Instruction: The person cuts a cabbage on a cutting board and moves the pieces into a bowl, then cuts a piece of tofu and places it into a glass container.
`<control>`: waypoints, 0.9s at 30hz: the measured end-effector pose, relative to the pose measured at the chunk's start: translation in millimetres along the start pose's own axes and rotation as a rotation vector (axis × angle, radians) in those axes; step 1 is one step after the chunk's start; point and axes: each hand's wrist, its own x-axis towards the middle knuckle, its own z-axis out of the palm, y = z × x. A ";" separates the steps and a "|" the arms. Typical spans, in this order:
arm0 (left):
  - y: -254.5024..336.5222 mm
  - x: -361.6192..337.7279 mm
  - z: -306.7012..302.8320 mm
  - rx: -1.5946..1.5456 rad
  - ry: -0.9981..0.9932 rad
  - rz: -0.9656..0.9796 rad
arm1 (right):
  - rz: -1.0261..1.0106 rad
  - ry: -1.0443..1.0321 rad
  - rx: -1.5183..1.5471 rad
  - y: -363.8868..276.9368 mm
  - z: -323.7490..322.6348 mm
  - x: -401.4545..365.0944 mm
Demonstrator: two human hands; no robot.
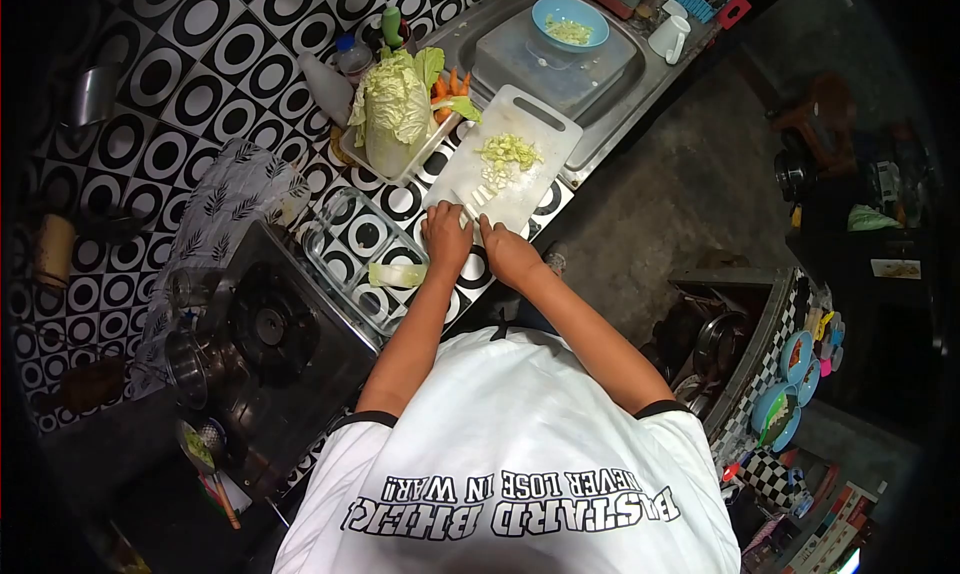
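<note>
My left hand (pixel 447 238) rests at the near end of a white cutting board (pixel 540 164), its fingers curled down over pale cabbage strips (pixel 483 193). Close beside it, my right hand (pixel 510 255) is closed on what looks like a knife (pixel 468 206); only a thin part of the blade shows between the hands, and the handle is hidden. Chopped cabbage (pixel 511 151) lies heaped farther up the board. A loose piece of cabbage leaf (pixel 397 275) is in the glass dish (pixel 345 236) left of my left wrist.
A cabbage head (pixel 394 109) and carrots (pixel 446 102) fill a container behind the board. A blue bowl (pixel 570 24) of chopped cabbage stands on a lidded plastic box (pixel 545 64) over the sink. A gas stove (pixel 270 324) is at left; a white mug (pixel 669 39) stands far right.
</note>
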 end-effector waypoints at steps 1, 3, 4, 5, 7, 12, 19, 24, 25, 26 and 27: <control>-0.2 0.1 0.3 0.002 -0.003 0.000 | 0.001 0.000 0.001 -0.4 0.4 -0.2; -0.8 -0.4 1.5 0.000 0.007 0.008 | -0.008 -0.004 -0.004 -0.9 1.8 -1.7; -1.2 -0.6 2.0 -0.004 0.019 0.014 | -0.009 -0.004 -0.004 -0.7 2.9 -2.1; -0.6 -0.5 1.0 -0.003 0.019 0.013 | -0.029 0.015 -0.038 0.3 5.9 -2.2; 1.1 0.2 -0.4 0.010 -0.003 0.008 | -0.050 0.032 -0.071 2.7 11.6 -2.5; 3.5 2.0 -2.2 0.040 -0.022 0.006 | -0.041 0.050 -0.101 4.5 16.7 -3.7; 5.7 2.7 -3.3 0.052 -0.034 0.006 | -0.038 0.055 -0.109 5.2 21.1 -5.8; 6.5 3.5 -5.2 0.064 -0.051 0.008 | 0.006 -0.006 -0.061 2.7 17.5 -8.4; 6.5 3.8 -6.1 0.067 -0.052 0.012 | 0.004 -0.005 -0.059 2.5 17.8 -8.4; 6.0 3.9 -6.4 0.069 -0.051 0.011 | 0.011 0.002 -0.051 2.9 19.2 -8.5; 6.0 4.0 -6.3 0.071 -0.058 0.011 | 0.019 0.009 -0.044 3.4 20.4 -8.7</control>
